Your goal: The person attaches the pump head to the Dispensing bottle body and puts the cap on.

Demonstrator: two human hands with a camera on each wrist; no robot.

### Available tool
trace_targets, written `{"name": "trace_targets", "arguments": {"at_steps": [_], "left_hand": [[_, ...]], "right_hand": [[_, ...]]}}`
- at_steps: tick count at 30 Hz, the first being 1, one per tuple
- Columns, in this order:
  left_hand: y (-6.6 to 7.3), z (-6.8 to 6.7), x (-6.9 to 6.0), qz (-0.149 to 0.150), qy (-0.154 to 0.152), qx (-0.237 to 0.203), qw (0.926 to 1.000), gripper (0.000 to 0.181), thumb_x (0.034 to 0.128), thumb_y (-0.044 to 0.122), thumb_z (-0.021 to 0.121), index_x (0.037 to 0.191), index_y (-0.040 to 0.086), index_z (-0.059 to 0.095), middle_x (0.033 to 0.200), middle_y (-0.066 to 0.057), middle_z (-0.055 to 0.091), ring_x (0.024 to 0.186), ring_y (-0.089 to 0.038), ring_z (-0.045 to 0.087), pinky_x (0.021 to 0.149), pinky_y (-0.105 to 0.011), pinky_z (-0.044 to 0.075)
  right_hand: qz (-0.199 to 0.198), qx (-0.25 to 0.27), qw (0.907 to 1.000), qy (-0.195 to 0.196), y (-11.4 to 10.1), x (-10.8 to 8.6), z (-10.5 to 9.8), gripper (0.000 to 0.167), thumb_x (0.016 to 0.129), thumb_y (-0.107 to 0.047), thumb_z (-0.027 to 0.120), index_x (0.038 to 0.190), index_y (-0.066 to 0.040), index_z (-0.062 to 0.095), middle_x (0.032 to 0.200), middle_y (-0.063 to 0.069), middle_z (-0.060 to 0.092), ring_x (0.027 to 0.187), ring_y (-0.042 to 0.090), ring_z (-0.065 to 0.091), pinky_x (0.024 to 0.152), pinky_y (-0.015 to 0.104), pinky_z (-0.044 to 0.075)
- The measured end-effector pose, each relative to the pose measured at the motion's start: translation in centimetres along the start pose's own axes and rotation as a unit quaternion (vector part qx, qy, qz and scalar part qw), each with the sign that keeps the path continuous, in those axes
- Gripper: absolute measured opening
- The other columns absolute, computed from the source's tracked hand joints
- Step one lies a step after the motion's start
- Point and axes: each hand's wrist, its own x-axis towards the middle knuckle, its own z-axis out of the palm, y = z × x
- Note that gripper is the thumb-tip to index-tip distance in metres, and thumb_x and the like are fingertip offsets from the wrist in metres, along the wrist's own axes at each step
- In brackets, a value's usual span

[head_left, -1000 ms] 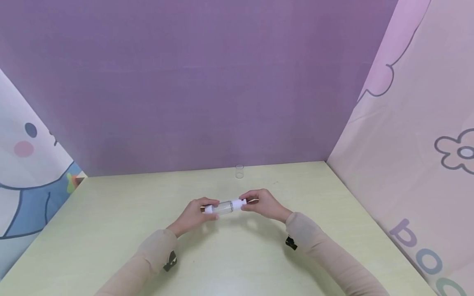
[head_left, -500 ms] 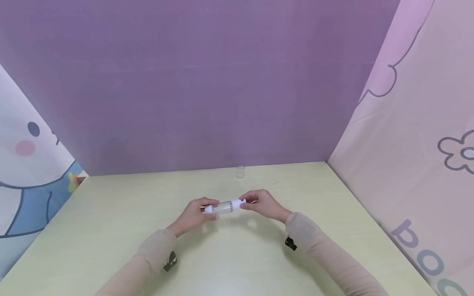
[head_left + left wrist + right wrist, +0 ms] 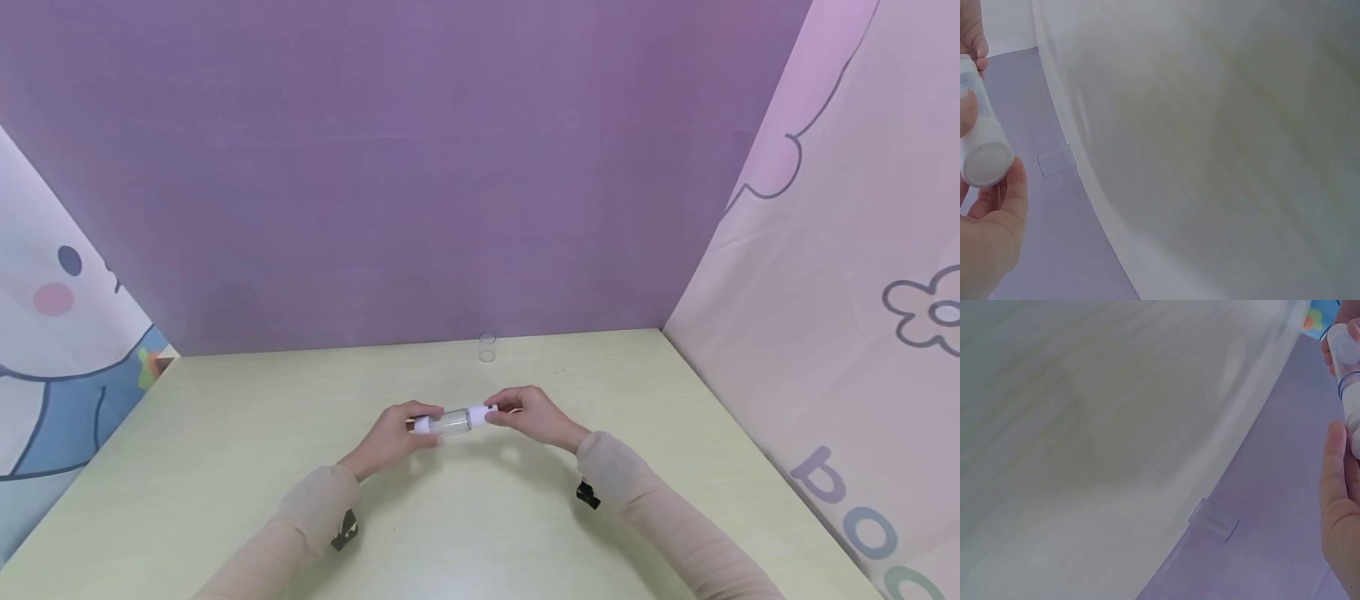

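Observation:
Above the middle of the table, a slim clear bottle [image 3: 452, 422] with white ends is held lying nearly level, its right end slightly higher. My left hand [image 3: 392, 433] grips the white base [image 3: 988, 164], thumb on one side and fingers on the other. At the opposite end, my right hand [image 3: 536, 414] pinches the white top [image 3: 478, 416] between thumb and fingers. Part of that top is hidden behind the fingertips. In the right wrist view, the bottle's white top and the right hand [image 3: 1340, 506] show at the right edge.
A clear, open-looking cylinder [image 3: 487, 348], like a cap, stands at the table's back edge near the purple wall [image 3: 420, 183]. The pale table [image 3: 247, 450] is bounded by printed cloth panels [image 3: 817, 317] on both sides.
The fingers of my right hand have shifted slightly left over the white top. The bottle, my left hand and the clear cylinder keep about the same places.

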Motion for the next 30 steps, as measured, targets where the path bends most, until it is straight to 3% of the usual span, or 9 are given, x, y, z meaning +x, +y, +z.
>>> {"name": "trace_targets", "arguments": {"at_steps": [8, 15, 21, 30], "left_hand": [[-0.09, 0.05, 0.01, 0.002, -0.004, -0.001, 1.0, 0.039, 0.0731, 0.013, 0.075, 0.111, 0.008, 0.065, 0.112, -0.009, 0.063, 0.101, -0.024, 0.058, 0.088, -0.037, 0.05], [0.21, 0.07, -0.08, 0.004, -0.002, -0.007, 1.0, 0.04, 0.073, 0.011, 0.075, 0.112, 0.007, 0.065, 0.113, -0.011, 0.062, 0.101, -0.025, 0.058, 0.086, -0.038, 0.05], [0.51, 0.06, -0.12, -0.005, -0.001, -0.006, 1.0, 0.041, 0.0733, 0.01, 0.075, 0.112, 0.006, 0.064, 0.115, -0.012, 0.061, 0.103, -0.027, 0.058, 0.087, -0.039, 0.05], [0.65, 0.04, 0.2, -0.007, 0.006, 0.005, 0.9999, 0.038, 0.0727, 0.01, 0.076, 0.109, 0.009, 0.066, 0.113, -0.009, 0.063, 0.101, -0.024, 0.058, 0.087, -0.037, 0.05]], "right_hand": [[-0.004, 0.004, 1.0, -0.001, 0.03, -0.16, -0.09, 0.028, 0.086, -0.022, 0.063, 0.109, -0.007, 0.065, 0.102, 0.007, 0.066, 0.092, 0.018, 0.061, 0.077, 0.027, 0.053], [-0.02, 0.036, 0.9991, 0.001, 0.07, -0.25, -0.36, 0.033, 0.083, -0.013, 0.067, 0.112, 0.001, 0.062, 0.111, 0.015, 0.062, 0.1, 0.026, 0.06, 0.082, 0.026, 0.053], [-0.022, 0.058, 0.9981, -0.004, 0.41, -0.32, -0.28, 0.036, 0.079, -0.009, 0.07, 0.113, -0.002, 0.061, 0.117, 0.015, 0.059, 0.105, 0.032, 0.059, 0.084, 0.028, 0.052], [-0.051, 0.058, 0.997, 0.0, 0.37, -0.07, -0.13, 0.037, 0.076, -0.001, 0.071, 0.111, -0.001, 0.061, 0.116, 0.014, 0.059, 0.105, 0.029, 0.058, 0.087, 0.025, 0.05]]}}
